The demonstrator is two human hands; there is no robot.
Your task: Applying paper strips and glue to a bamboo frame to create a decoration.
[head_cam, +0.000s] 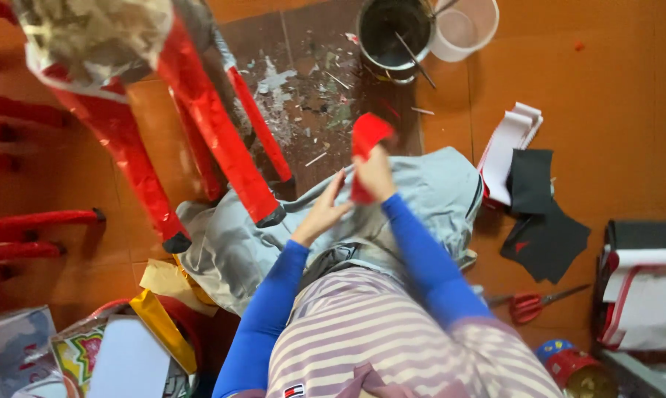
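Orange floor; right hand (pixel 375 173) fingers pinch red paper strip (pixel 365 144) over grey cloth (pixel 429 191); left hand (pixel 322 210) fingers spread beside the strip's lower end.

1. The right hand (pixel 375 173) holds a paper strip (pixel 365 147) up over a cloth (pixel 429 191) spread on the floor (pixel 613 88); the left hand (pixel 324 210) lies just left of it, also over the cloth.
2. The legs of a papered figure (pixel 215 125) stand at the left, two of their feet on the cloth's left edge.
3. Behind the cloth sits a pot (pixel 393 33); a tub (pixel 465 28) touches its right side.
4. Right of the cloth lie folded sheets (pixel 511 144), partly under dark sheets (pixel 543 221); scissors (pixel 535 304) lie nearer the person, before them.
5. Tins (pixel 576 365) stand at the bottom right, before the scissors.
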